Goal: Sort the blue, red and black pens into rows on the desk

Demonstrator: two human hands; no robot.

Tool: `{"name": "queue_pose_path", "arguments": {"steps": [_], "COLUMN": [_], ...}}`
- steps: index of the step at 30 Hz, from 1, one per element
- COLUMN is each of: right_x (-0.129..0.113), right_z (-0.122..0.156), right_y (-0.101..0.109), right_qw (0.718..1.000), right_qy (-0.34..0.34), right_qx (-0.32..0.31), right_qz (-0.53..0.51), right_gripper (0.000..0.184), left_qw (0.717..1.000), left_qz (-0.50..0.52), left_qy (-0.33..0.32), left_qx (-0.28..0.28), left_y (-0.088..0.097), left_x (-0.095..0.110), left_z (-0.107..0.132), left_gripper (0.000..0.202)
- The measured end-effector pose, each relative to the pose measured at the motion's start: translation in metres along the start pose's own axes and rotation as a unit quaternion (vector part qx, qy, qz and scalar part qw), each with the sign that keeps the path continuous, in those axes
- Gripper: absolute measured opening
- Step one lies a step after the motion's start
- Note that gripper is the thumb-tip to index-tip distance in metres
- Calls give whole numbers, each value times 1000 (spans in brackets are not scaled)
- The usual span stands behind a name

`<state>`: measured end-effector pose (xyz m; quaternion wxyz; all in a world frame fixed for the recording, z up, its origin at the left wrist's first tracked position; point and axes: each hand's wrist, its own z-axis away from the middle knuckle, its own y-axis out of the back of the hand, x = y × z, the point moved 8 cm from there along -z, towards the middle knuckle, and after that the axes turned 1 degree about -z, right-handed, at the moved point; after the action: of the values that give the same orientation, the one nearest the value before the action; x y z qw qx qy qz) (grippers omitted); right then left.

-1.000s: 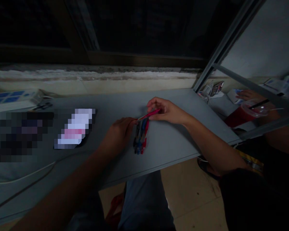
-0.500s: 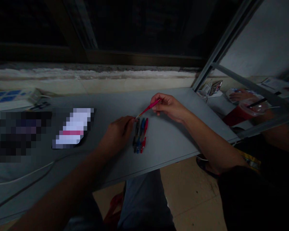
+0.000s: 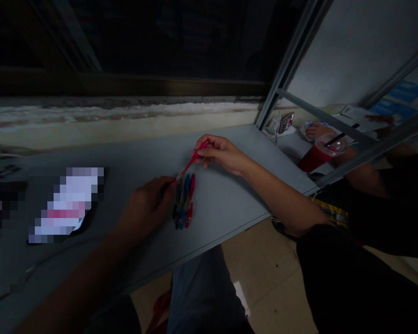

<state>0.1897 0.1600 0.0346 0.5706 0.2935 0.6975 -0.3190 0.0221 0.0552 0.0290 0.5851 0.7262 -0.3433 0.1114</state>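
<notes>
A slim pinkish-red pen (image 3: pixel 191 161) slants above the desk between my two hands. Its upper end is pinched by the fingertips of my right hand (image 3: pixel 223 154). My left hand (image 3: pixel 149 204) has its fingers closed at the lower, thinner end, where the exact grip is dark and partly hidden. Just right of my left fingers, a black pen (image 3: pixel 177 204), a blue pen (image 3: pixel 186 188) and a red pen (image 3: pixel 192 185) lie side by side on the grey desk (image 3: pixel 226 204).
A phone with a blurred-out lit screen (image 3: pixel 68 199) lies on the left. Past a metal frame (image 3: pixel 329 113) on the right stand a cup of red drink (image 3: pixel 316 153) and a propped phone (image 3: pixel 287 121). Another person's hand (image 3: pixel 318 131) rests there. A window runs behind the desk.
The view has swung to the right, so everything sits further left in the picture. Both hands keep hold of the pinkish-red pen, and the three pens on the desk lie as before.
</notes>
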Motion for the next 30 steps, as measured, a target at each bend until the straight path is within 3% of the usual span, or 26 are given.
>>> {"name": "queue_pose_path", "arguments": {"steps": [10, 17, 24, 27, 30], "right_x": [-7, 9, 14, 5, -2], "right_z": [-1, 2, 6, 5, 3], "right_y": [10, -15, -8, -4, -2], "right_qw": [997, 996, 980, 987, 991], "right_qy": [63, -14, -67, -28, 27], "right_qx": [43, -66, -29, -21, -31], "right_qz": [-18, 51, 185, 157, 126], "right_gripper": [34, 39, 52, 42, 54], "left_qw": [999, 999, 1000, 1000, 1000], "left_qz": [2, 7, -6, -3, 8], "left_qy": [26, 25, -1, 12, 18], "left_qx": [-39, -35, -17, -1, 9], "left_y": [-6, -6, -5, -3, -1], "left_x": [-5, -4, -2, -6, -8], "left_z": [2, 1, 1, 1, 0], "left_gripper": [46, 48, 49, 50, 48]}}
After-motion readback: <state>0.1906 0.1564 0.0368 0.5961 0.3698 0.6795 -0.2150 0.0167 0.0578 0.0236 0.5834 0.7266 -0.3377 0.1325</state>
